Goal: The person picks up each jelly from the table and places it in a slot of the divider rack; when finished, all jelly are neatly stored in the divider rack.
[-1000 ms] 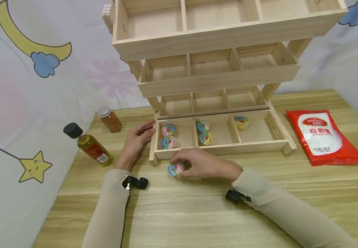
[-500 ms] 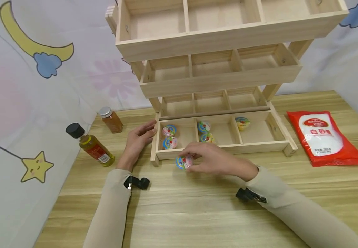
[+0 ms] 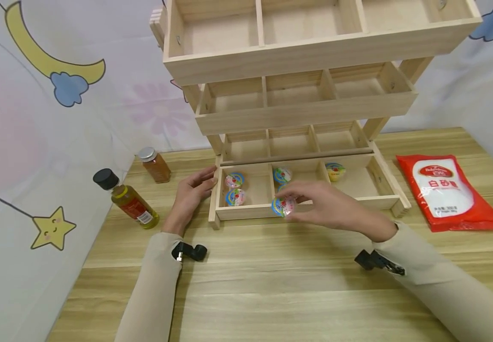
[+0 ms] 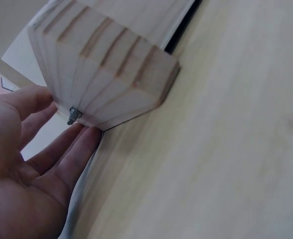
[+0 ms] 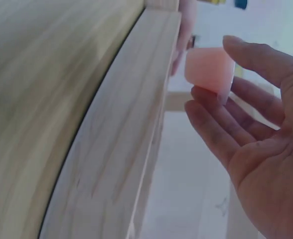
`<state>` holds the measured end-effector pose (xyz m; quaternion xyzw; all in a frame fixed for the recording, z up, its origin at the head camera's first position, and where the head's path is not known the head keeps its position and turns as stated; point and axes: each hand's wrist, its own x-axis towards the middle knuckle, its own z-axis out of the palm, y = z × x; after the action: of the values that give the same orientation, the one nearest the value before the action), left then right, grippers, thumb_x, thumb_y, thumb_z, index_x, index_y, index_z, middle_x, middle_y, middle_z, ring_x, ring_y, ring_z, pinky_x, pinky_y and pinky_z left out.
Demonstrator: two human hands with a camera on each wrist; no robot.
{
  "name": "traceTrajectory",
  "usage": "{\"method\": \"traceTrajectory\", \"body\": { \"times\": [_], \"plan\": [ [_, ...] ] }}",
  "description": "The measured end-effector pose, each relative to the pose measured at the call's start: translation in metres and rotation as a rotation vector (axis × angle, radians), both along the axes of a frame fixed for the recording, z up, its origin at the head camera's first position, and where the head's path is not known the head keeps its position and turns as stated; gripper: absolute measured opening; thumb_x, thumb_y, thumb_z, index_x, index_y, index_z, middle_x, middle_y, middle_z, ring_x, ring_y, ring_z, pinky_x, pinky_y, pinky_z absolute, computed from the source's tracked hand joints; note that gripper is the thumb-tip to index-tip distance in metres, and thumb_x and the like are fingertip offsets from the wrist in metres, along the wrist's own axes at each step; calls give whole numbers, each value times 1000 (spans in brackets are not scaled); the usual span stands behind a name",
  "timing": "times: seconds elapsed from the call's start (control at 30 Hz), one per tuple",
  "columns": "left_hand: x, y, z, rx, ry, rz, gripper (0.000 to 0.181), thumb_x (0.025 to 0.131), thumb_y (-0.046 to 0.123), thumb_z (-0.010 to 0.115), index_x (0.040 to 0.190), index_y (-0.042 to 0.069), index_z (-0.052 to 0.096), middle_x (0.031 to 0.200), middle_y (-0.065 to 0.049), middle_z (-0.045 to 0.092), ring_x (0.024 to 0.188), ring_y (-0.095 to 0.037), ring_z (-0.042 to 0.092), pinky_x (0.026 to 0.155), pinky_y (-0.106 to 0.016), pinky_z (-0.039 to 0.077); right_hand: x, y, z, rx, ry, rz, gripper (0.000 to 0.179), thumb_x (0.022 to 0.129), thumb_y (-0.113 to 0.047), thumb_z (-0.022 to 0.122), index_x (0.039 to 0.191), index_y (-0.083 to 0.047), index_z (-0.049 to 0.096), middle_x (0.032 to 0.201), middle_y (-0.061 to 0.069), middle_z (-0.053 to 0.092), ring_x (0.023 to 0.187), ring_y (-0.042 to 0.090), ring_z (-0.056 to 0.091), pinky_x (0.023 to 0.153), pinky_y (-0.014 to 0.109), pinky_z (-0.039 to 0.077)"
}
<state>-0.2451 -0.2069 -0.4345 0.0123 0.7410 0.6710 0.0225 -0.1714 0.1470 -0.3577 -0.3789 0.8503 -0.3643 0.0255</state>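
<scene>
My right hand (image 3: 332, 206) pinches a pink jelly cup (image 3: 282, 206) by its edge, over the front board of the rack's bottom tray (image 3: 251, 213). In the right wrist view the cup's pink body (image 5: 206, 67) sits between thumb and fingertips, apart from the wood. My left hand (image 3: 191, 197) rests with its fingertips against the left end of the wooden rack (image 4: 106, 64), near a small bolt. Two pink-lidded jelly cups (image 3: 235, 188) lie in the tray's left compartment. One jelly cup (image 3: 282, 175) shows in the middle, with another mostly hidden behind my fingers; a yellow one (image 3: 335, 171) is in the right compartment.
Upper tiers of the rack (image 3: 315, 54) overhang the bottom tray. At left stand an oil bottle (image 3: 133, 204) and a small brown jar (image 3: 156, 166) with a silver lid. A red and white bag of sugar (image 3: 447, 190) lies at right on the wooden table (image 3: 246, 285).
My right hand has carried the pink jelly cup up and right, from the table before the left compartment to the front board of the middle one. My left hand stays at the rack's end.
</scene>
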Motion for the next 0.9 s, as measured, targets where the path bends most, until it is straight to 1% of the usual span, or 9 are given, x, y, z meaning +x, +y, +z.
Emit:
{"method": "traceTrajectory", "body": {
  "times": [0.13,0.27,0.37,0.5,0.63,0.73,0.8,0.9],
  "plan": [
    [1,0,1,-6,3,2,44,105,14,68,148,5,63,145,-19,63,115,-14,66,92,-23,57,-2,12,3,17,25,-20,40,91,-14,87,128,-6,74,121,0,72,106,19,68,93,45,57],
    [2,1,1,-13,5,4,44,105,14,69,148,5,63,145,-19,63,116,-14,66,92,-23,56,-4,22,4,15,30,-26,41,92,-11,86,130,-4,73,124,3,72,105,20,69,91,45,59],
    [2,1,1,-15,6,6,44,105,14,69,148,6,64,145,-18,63,115,-14,66,92,-23,56,-5,30,4,6,33,-44,43,91,-11,86,131,-5,72,123,2,73,104,19,69,90,44,60],
    [2,1,1,-9,3,8,44,105,14,68,148,5,63,145,-19,63,114,-13,66,92,-23,56,-5,39,4,-26,19,-75,44,90,-9,87,132,-5,72,118,0,73,103,18,69,91,43,60],
    [2,1,2,-3,-2,9,44,105,13,68,148,4,63,145,-19,62,115,-13,65,93,-24,56,-6,46,4,-68,61,-92,42,88,-5,88,127,-2,73,113,1,72,99,20,70,90,40,61],
    [2,1,2,-5,-6,9,44,105,13,68,148,5,63,145,-19,62,117,-14,65,94,-24,56,-8,52,2,-85,111,-106,41,85,-2,90,123,-1,74,110,0,73,96,19,71,88,36,61],
    [2,0,1,-10,-6,11,44,105,13,68,148,5,63,145,-18,62,118,-15,65,94,-24,56,-9,57,1,-87,128,-121,41,84,0,89,122,-1,75,109,0,74,94,17,71,89,31,60],
    [1,0,1,-14,-4,11,44,105,14,68,148,6,63,145,-18,62,119,-16,64,94,-24,56,-10,65,1,-82,108,-145,42,85,0,89,124,-1,74,112,2,74,96,17,71,91,20,56]
  ]
}}
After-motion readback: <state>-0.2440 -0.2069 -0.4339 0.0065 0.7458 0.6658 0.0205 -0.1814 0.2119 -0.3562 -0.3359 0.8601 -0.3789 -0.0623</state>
